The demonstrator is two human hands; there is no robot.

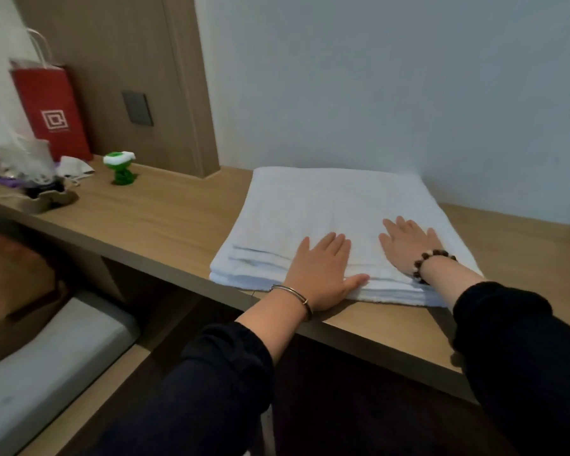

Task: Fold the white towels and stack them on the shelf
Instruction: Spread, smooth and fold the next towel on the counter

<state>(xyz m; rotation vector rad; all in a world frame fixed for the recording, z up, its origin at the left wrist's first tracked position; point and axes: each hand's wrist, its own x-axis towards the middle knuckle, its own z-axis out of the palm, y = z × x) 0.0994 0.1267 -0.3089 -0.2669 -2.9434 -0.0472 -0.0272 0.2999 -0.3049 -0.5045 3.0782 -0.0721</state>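
At the far left of the wooden shelf (165, 218), a red paper bag (51, 106) is stood against the wall panel, with a small green figurine (120, 169) set just to its right. Further right, a stack of folded white towels (326, 205) is laid flat on the shelf against the wall. Several layers are seen at its near edge, though the number of towels cannot be told.

The left hand (323, 271) is pressed flat on the stack's near edge, with fingers straight and nothing gripped. The right hand (412, 245) is likewise spread flat on top, its grip open.

The folding and stacking are judged largely done, with only smoothing in hand. No unfolded towel is seen, so whether more are left cannot be told.
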